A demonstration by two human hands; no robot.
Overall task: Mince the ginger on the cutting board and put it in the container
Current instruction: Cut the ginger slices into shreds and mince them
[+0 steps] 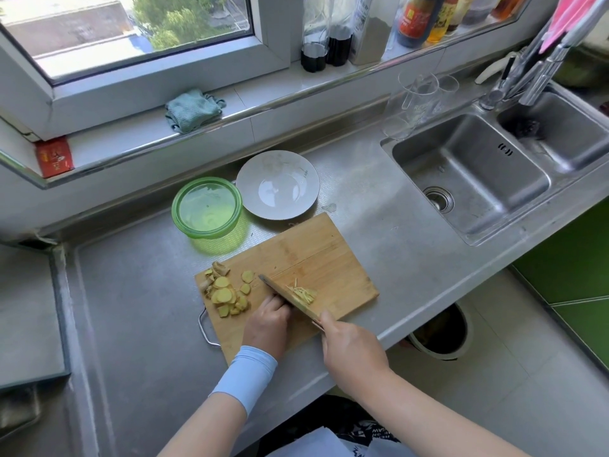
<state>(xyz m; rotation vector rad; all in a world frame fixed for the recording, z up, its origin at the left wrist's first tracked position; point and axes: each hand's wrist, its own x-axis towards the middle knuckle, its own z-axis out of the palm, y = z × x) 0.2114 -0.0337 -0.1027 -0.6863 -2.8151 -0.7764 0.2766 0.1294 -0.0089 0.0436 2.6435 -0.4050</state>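
A bamboo cutting board (pixel 316 255) lies on the steel counter. Yellow ginger slices (pixel 225 293) are piled at its left end, and a small heap of thin ginger strips (pixel 303 293) lies right of the knife blade (pixel 290 298). My right hand (pixel 349 351) grips the knife handle at the board's near edge, the blade angled up-left across the board. My left hand (pixel 268 323) rests on the board with fingers curled against the blade's left side; whatever is under the fingertips is hidden. A green lidded container (pixel 207 207) stands beyond the board.
A grey plate (pixel 277 185) sits next to the container. A double steel sink (pixel 471 176) with taps is at the right, clear glasses (pixel 418 97) behind it. Bottles and a folded cloth (pixel 192 108) line the window sill. A bin (pixel 440 331) stands below the counter edge.
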